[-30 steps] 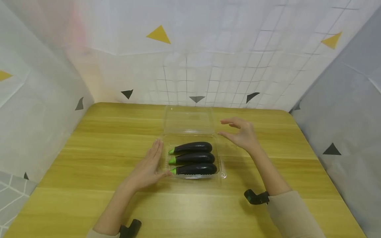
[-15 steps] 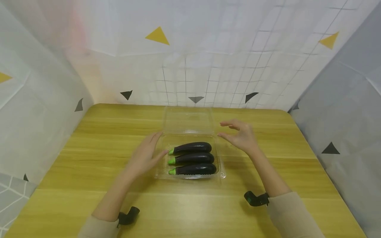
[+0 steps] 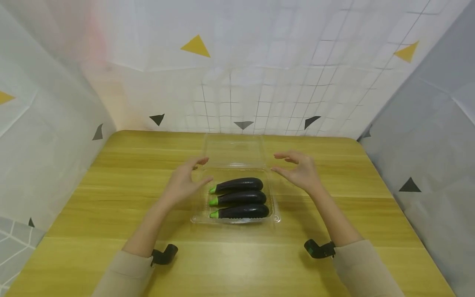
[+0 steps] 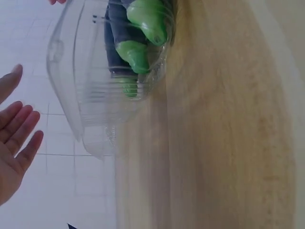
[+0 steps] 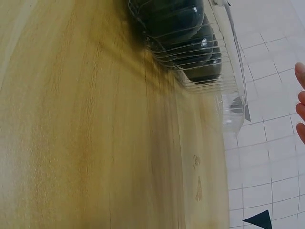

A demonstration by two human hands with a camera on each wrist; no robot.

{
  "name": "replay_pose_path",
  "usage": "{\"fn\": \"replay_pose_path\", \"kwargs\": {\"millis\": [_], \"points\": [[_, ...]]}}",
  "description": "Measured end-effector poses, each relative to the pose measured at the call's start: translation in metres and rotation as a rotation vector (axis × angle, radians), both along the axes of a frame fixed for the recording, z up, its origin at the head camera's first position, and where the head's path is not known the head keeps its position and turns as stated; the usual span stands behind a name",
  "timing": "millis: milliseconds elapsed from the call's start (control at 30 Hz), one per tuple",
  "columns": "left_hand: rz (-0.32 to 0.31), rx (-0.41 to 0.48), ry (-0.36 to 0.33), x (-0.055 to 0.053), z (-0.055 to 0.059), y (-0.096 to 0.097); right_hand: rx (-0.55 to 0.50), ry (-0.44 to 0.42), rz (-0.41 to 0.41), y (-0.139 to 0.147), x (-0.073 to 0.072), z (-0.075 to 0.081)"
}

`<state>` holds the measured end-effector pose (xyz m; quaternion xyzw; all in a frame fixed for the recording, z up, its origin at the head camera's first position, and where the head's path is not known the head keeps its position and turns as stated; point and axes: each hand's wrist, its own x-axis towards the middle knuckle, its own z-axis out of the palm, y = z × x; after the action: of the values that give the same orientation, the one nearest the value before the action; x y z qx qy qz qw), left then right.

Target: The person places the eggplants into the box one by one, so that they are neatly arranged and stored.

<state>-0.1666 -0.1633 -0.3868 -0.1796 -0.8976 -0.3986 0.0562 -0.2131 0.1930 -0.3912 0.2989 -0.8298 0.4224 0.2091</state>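
Three dark purple eggplants, the back one (image 3: pixel 239 185), the middle one (image 3: pixel 241 197) and the front one (image 3: pixel 244 211), lie side by side in a clear plastic clamshell box (image 3: pixel 237 221). Their green stem ends (image 4: pixel 145 21) point left. The box's lid (image 3: pixel 233 150) is folded back behind the base. My left hand (image 3: pixel 185 181) hovers over the box's back left corner, thumb and fingers spread apart and holding nothing. Off the back right corner, my right hand (image 3: pixel 298 169) is held in the air with a gap between thumb and fingers. In the right wrist view only its fingertips (image 5: pixel 300 106) show.
The box stands on a wooden table (image 3: pixel 237 260), towards its back edge. A pale wall covering (image 3: pixel 237 95) with grid lines and triangles rises right behind the lid. Grey side sheets (image 3: pixel 426 136) flank the table. Each wrist carries a black camera mount (image 3: pixel 165 255).
My left hand has moved from the box's left side towards the back and up, its thumb leaving the front eggplant's stem area. My right hand stays nearly still. Box and eggplants have not moved.
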Motion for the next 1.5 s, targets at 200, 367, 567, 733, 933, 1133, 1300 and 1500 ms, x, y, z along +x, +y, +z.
{"fn": "replay_pose_path", "kwargs": {"millis": [200, 367, 567, 733, 933, 1133, 1300, 1500], "points": [[0.034, 0.184, 0.001, -0.021, -0.008, -0.007, -0.002, -0.011, -0.002, -0.001, 0.000, 0.000], [0.057, 0.202, -0.043, -0.030, -0.013, -0.011, -0.002, -0.014, -0.002, -0.001, 0.000, -0.002], [0.074, 0.224, -0.082, -0.039, -0.019, -0.012, -0.016, -0.007, 0.011, -0.004, 0.000, -0.004], [0.085, 0.230, -0.098, -0.047, -0.023, -0.012, -0.013, -0.021, 0.005, -0.007, 0.001, -0.006], [0.099, 0.221, -0.137, -0.054, -0.029, -0.014, 0.014, -0.068, 0.001, -0.008, 0.002, -0.012], [0.138, 0.237, -0.199, -0.058, -0.033, -0.015, 0.015, -0.043, 0.008, -0.008, 0.002, -0.015], [0.182, 0.226, -0.238, -0.059, -0.033, -0.014, 0.023, -0.023, 0.007, -0.009, 0.001, -0.018], [0.188, 0.222, -0.244, -0.062, -0.035, -0.012, 0.024, -0.049, 0.004, -0.009, 0.002, -0.018]]}}
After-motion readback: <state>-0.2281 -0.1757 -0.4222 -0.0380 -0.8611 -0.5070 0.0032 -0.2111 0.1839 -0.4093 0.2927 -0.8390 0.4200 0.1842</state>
